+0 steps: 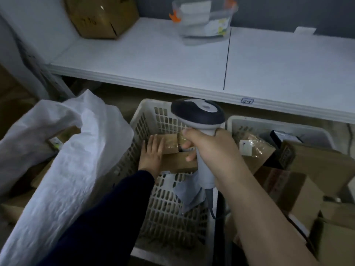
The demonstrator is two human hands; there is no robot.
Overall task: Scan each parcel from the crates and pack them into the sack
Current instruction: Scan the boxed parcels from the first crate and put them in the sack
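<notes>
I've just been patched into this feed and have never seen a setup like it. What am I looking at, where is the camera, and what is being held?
There is no machine here: a person works bare-handed, and the single camera sits on their head, looking forward and down. The right hand grips a barcode scanner over a white slotted crate. The left hand lies flat on a cardboard parcel inside that crate. A white sack is at the left, and a second crate with more parcels is at the right. Behind them, a white table carries a cardboard box and a clear container.
</notes>
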